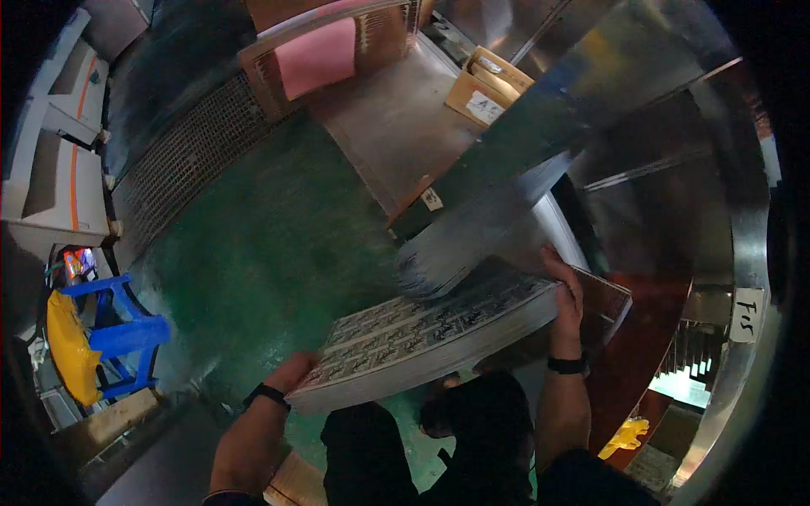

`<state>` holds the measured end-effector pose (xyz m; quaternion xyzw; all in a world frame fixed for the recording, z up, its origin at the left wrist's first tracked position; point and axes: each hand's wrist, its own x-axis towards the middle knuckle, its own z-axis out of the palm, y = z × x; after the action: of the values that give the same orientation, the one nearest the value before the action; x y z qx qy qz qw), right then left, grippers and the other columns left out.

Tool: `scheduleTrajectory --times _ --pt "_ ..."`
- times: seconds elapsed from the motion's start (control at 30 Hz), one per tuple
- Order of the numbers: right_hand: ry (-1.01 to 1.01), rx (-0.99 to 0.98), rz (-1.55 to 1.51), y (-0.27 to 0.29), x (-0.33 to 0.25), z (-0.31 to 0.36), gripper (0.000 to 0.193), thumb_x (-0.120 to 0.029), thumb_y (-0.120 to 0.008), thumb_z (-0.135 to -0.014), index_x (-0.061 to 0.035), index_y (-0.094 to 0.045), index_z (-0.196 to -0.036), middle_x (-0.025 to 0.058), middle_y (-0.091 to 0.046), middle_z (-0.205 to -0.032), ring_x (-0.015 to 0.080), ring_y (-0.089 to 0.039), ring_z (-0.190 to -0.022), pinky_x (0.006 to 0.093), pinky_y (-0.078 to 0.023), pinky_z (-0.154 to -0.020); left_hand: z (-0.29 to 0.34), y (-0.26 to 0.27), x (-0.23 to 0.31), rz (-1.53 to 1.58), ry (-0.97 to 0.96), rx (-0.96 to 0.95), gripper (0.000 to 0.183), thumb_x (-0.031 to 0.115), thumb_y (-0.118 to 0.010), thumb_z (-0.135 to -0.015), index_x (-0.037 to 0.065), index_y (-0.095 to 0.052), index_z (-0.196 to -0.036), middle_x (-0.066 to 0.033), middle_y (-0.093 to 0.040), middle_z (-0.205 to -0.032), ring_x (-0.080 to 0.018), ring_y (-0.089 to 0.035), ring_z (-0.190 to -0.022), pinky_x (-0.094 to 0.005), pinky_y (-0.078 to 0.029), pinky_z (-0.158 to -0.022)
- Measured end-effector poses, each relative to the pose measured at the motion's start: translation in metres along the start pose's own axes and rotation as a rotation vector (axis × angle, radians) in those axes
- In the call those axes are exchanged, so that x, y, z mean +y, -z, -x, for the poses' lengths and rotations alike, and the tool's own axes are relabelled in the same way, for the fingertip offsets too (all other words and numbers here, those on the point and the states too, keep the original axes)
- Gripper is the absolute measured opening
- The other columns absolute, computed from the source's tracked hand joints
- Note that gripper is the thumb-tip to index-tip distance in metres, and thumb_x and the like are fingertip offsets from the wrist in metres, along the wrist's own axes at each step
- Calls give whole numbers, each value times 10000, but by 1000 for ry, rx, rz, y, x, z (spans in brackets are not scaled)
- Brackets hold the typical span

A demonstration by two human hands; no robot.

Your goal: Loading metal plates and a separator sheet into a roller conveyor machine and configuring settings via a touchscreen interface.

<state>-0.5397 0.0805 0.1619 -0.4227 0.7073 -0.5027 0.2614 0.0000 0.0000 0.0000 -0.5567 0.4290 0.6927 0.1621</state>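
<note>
Far left: blue plastic frame on green floor. Left hand clasps the near-left corner of a thick, white-edged stack of printed paper sheets; its fingertips hidden. Stack's up over the legs, apparently tilted. Right hand curled against its right edge. Looks like two-handed handling; next move calls for even support, sheets kept square.
</note>
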Motion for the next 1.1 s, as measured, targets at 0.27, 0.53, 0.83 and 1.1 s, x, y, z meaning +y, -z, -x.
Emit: scheduleTrajectory --times 0.27,0.53,0.83,1.1 --pt "-20 8 -177 -2 19 6 348 -291 -529 -965 36 -645 -956 144 -669 -914 226 -635 -842 358 -500 -785 30 -22 53 457 281 -22 376 359 -578 -1009 14 -700 -1093 -75 -722 -1018 -131 -642 -867 -323 -514 -798" --pt "-6 74 -25 4 13 44 258 -207 -555 -972 30 -650 -932 163 -685 -902 266 -648 -829 418 -531 -846 64 -40 -2 345 251 48 378 379 -602 -1015 22 -706 -1086 -36 -694 -983 -109 -603 -858 -308 -487 -712" --pt "-45 -220 -340 -4 -107 -37 320 -221 -478 -953 27 -628 -818 169 -663 -807 294 -622 -776 449 -486 -811 183 -93 17 756 305 99 368 391 -646 -1000 37 -675 -1099 17 -608 -863 -102 -550 -708 -292 -474 -651" --pt "155 -680 -500 -46 -140 -105 381 -316 -498 -951 19 -610 -807 176 -625 -734 278 -563 -690 428 -447 -753 278 -214 49 1103 397 461 354 382 -656 -995 48 -661 -1113 -54 -650 -1031 -125 -594 -920 -317 -511 -765"
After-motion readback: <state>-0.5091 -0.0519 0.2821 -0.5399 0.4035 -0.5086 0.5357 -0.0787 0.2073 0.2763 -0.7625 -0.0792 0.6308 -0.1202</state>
